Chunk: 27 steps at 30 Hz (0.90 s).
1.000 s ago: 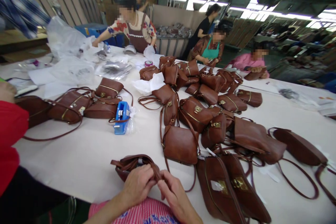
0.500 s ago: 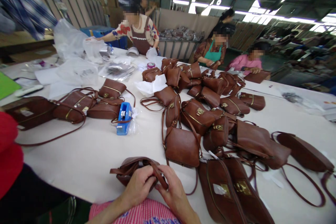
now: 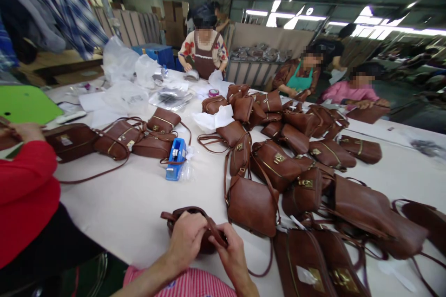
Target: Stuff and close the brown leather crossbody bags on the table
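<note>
At the table's near edge a small brown leather handbag stands with its mouth open toward me. My left hand is closed over the bag's rim, its fingertips partly hidden inside the opening. On the other side, my right hand pinches a brown strap or edge strip of the same bag between thumb and fingers. A loose strap curves over the tabletop to the right of my right hand. Closest beyond my hands lies another flat brown handbag.
Many brown handbags are heaped to the right, with several more at the left. A blue tape dispenser stands mid-table. Clear plastic bags lie at the back left. A co-worker's red sleeve is close on my left; other people work across the table.
The view has swung left, showing the red-sleeved co-worker's hand and a green board. Across the table, a person's outstretched arm has drawn back from the plastic bags. My hands keep hold of the handbag.
</note>
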Available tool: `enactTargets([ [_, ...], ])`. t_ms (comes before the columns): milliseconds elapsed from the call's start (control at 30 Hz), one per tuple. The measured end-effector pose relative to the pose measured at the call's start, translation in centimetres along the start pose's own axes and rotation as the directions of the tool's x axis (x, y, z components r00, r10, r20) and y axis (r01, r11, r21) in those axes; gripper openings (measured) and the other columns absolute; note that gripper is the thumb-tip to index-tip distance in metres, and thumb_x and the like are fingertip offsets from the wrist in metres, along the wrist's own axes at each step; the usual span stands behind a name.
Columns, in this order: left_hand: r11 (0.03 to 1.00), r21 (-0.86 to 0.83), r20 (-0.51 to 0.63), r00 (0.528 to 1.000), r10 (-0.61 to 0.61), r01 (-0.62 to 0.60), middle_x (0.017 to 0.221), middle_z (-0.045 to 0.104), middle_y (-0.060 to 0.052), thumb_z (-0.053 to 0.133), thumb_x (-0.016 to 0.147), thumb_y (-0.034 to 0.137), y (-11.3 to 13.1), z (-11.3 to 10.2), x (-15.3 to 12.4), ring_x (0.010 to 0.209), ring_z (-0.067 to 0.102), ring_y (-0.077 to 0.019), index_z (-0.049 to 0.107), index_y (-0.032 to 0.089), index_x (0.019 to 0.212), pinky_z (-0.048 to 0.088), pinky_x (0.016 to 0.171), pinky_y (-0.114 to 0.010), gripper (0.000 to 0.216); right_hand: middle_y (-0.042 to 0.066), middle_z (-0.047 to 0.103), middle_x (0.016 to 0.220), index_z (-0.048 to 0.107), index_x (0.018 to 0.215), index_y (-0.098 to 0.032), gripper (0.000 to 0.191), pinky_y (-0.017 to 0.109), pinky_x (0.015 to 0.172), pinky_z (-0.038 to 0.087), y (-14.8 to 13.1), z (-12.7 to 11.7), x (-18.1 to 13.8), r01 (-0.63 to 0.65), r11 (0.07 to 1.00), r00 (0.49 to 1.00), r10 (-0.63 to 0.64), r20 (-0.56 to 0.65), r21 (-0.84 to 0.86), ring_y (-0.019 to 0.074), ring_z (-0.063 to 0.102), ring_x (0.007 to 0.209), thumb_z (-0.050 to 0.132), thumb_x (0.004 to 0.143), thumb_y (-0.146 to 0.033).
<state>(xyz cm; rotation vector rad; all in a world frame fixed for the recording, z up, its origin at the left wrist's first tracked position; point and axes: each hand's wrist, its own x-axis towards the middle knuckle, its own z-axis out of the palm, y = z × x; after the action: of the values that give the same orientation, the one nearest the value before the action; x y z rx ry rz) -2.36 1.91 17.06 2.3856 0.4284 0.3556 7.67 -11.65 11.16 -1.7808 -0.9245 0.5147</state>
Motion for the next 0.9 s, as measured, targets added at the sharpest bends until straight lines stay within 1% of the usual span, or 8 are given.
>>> enactTargets([
  [67, 0.997, 0.072, -0.03, 0.999, -0.017, 0.019, 0.075, 0.065, -0.003, 0.043, 0.09, 0.015, -0.4, -0.6, -0.1, 0.074, 0.057, -0.0193, 0.06, 0.019, 0.075, 0.038, 0.071, -0.034, 0.023, 0.002, 0.064, 0.082, 0.064, 0.092, -0.022, 0.008, 0.027, 0.068, 0.047, 0.4, -0.2, 0.1, 0.019, 1.0, 1.0, -0.019, -0.005, -0.023, 0.0188, 0.061, 0.077, 0.061, 0.087, -0.028],
  [167, 0.994, 0.103, -0.056, 0.998, -0.031, 0.036, 0.078, 0.067, -0.002, 0.045, 0.091, 0.017, -0.9, -1.4, -0.2, 0.079, 0.057, -0.0202, 0.062, 0.02, 0.078, 0.038, 0.074, -0.035, 0.021, 0.002, 0.065, 0.082, 0.063, 0.093, -0.022, 0.008, 0.027, 0.069, 0.047, 0.7, -0.6, 0.1, 0.066, 0.996, 0.998, -0.067, -0.012, -0.057, 0.0193, 0.062, 0.077, 0.061, 0.087, -0.026],
  [333, 0.992, 0.084, -0.103, 0.991, -0.084, 0.092, 0.078, 0.068, -0.001, 0.047, 0.09, 0.017, -1.7, -2.6, -0.6, 0.081, 0.058, -0.0196, 0.064, 0.02, 0.08, 0.038, 0.075, -0.035, 0.02, 0.003, 0.065, 0.082, 0.063, 0.093, -0.023, 0.007, 0.027, 0.069, 0.048, 1.2, -1.5, -0.4, 0.12, 0.985, 0.991, -0.127, -0.047, -0.126, 0.0195, 0.062, 0.077, 0.058, 0.088, -0.022],
  [567, 0.986, 0.034, -0.073, 0.984, -0.162, 0.165, 0.081, 0.069, -0.001, 0.051, 0.087, 0.016, -2.6, -3.0, -1.0, 0.083, 0.058, -0.0202, 0.066, 0.021, 0.083, 0.039, 0.078, -0.036, 0.016, 0.001, 0.065, 0.079, 0.062, 0.094, -0.023, 0.008, 0.027, 0.065, 0.05, 2.0, -2.6, -1.3, 0.199, 0.945, 0.976, -0.214, -0.029, -0.26, 0.0183, 0.063, 0.073, 0.055, 0.091, -0.024],
  [667, 0.984, -0.001, -0.058, 0.983, -0.177, 0.177, 0.083, 0.069, -0.002, 0.051, 0.088, 0.014, -3.0, -2.9, -0.8, 0.084, 0.059, -0.0203, 0.066, 0.02, 0.084, 0.041, 0.079, -0.036, 0.017, 0.003, 0.067, 0.081, 0.061, 0.097, -0.023, 0.01, 0.031, 0.065, 0.052, 0.5, -2.9, -1.3, 0.222, 0.873, 0.967, -0.254, -0.017, -0.435, 0.0209, 0.064, 0.074, 0.053, 0.091, -0.023],
  [767, 0.986, -0.056, -0.039, 0.987, -0.157, 0.155, 0.084, 0.069, -0.003, 0.049, 0.089, 0.013, -3.1, -2.7, -0.5, 0.084, 0.059, -0.0193, 0.065, 0.019, 0.083, 0.044, 0.08, -0.034, 0.018, 0.01, 0.068, 0.099, 0.059, 0.112, -0.02, 0.023, 0.036, 0.074, 0.054, -2.6, -2.7, -1.1, 0.308, 0.751, 0.922, -0.386, -0.009, -0.584, 0.0248, 0.065, 0.087, 0.055, 0.09, -0.021],
  [833, 0.986, -0.068, -0.041, 0.987, -0.154, 0.151, 0.083, 0.069, -0.003, 0.049, 0.089, 0.012, -3.1, -2.5, -0.3, 0.083, 0.059, -0.0193, 0.065, 0.019, 0.083, 0.045, 0.079, -0.033, 0.018, 0.009, 0.069, 0.1, 0.058, 0.115, -0.02, 0.026, 0.031, 0.075, 0.055, -4.7, -2.2, -0.9, 0.462, 0.718, 0.876, -0.462, 0.14, -0.52, 0.0211, 0.066, 0.088, 0.052, 0.09, -0.015],
  [900, 0.988, -0.057, -0.039, 0.989, -0.145, 0.143, 0.082, 0.068, -0.003, 0.049, 0.089, 0.012, -3.1, -2.5, -0.3, 0.082, 0.058, -0.0195, 0.064, 0.018, 0.082, 0.045, 0.077, -0.033, 0.018, 0.006, 0.07, 0.094, 0.059, 0.111, -0.02, 0.026, 0.025, 0.071, 0.055, -6.1, -1.5, -0.8, 0.55, 0.733, 0.835, -0.476, 0.277, -0.4, 0.017, 0.067, 0.083, 0.044, 0.091, -0.012],
])
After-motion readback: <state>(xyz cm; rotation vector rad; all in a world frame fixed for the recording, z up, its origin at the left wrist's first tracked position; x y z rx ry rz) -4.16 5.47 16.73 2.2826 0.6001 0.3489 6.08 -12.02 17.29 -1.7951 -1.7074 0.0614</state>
